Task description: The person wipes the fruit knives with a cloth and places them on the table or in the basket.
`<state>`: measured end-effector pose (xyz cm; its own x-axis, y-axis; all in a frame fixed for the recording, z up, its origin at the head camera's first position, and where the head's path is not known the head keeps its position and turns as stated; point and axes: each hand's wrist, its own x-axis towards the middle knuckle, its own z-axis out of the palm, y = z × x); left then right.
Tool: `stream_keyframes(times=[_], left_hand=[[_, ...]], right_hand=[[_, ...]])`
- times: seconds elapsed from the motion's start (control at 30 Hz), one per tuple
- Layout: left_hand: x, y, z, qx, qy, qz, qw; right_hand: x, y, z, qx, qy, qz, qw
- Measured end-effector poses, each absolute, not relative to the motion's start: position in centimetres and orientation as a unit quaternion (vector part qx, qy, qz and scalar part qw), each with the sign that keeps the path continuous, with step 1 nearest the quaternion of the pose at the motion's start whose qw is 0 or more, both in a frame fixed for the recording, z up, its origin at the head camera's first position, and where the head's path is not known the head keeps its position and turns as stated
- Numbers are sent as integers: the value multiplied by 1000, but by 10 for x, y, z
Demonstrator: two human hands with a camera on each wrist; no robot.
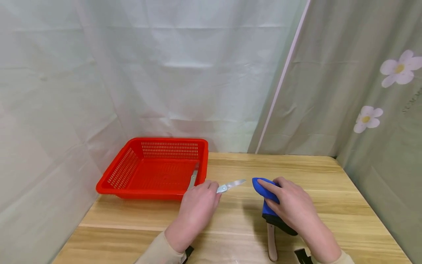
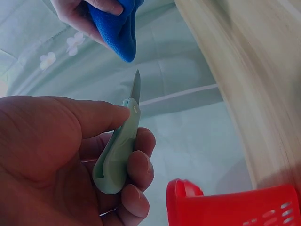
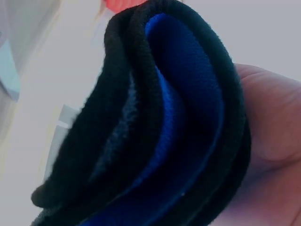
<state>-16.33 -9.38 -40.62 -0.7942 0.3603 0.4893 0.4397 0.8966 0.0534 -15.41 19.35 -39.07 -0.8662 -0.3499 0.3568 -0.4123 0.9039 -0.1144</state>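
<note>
Head view: held knife (image 1: 230,185), blurred curtain lettering (image 1: 412,99)

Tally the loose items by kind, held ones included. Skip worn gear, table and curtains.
Red basket: 1
Blue cloth, in the right hand: 1
Knives: 3 (green-handled knife in the left hand; likely knife inside basket; likely beige-handled knife, only handle showing)
Total: 5

Blue cloth (image 3: 153,117), black-edged, folded in loose layers, fills centre of right wrist view. Right hand (image 3: 273,136) holds its right side, fingers hidden. Blurred red object (image 3: 123,4), top edge.
</note>
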Motion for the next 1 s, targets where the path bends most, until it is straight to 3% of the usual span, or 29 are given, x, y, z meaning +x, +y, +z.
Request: stream_keyframes(times=[1.0], left_hand=[[-162, -109, -399, -223, -926, -94, 289]], right_hand=[[-160, 152, -377, 244, -938, 116, 220]])
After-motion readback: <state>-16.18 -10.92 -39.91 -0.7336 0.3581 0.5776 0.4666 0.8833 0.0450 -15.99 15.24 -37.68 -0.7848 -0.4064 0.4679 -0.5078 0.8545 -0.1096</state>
